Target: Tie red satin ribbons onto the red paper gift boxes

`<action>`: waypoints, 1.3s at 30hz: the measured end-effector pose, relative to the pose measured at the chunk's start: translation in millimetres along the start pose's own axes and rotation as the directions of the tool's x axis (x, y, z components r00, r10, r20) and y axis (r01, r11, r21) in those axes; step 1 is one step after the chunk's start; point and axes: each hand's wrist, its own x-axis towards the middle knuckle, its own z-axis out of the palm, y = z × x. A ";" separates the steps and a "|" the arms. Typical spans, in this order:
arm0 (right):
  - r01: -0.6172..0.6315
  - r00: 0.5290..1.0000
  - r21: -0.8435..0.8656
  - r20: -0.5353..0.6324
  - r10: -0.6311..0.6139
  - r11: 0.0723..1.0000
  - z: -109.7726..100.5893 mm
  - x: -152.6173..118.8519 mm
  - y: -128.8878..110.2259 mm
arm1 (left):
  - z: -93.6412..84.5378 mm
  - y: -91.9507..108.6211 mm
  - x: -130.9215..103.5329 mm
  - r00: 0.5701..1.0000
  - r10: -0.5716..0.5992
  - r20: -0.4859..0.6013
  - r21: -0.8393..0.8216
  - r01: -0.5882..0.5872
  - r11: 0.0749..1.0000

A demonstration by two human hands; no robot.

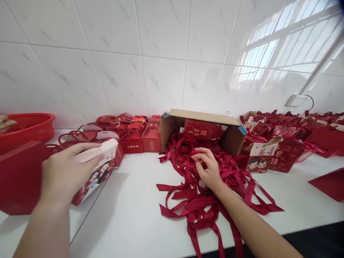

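Observation:
My left hand (68, 170) is closed around the white top of a red gift box (100, 175) printed with cartoon figures, held tilted over the table at the left. On the right, my right hand (206, 166) reaches over a tangled heap of dark red ribbons (199, 211). Its fingers are bent at the top of the heap, and whether a ribbon lies between them I cannot make out. The ribbons spill from a cardboard box (232, 139) lying on its side, with a red printed packet (200, 129) inside it.
Red gift boxes (152, 138) stand in rows against the tiled wall. More ribbon-tied gift boxes (287, 154) crowd the right side. A red basin (44, 127) stands far left, with another person's hand (6, 123) at it. A large red box (21, 179) is nearer.

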 end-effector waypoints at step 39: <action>-0.388 0.862 0.238 -0.248 0.442 0.890 -27.4 13.0 43.4 | 108.0 43.7 -59.6 0.921 0.333 0.203 -0.770 -0.059 0.635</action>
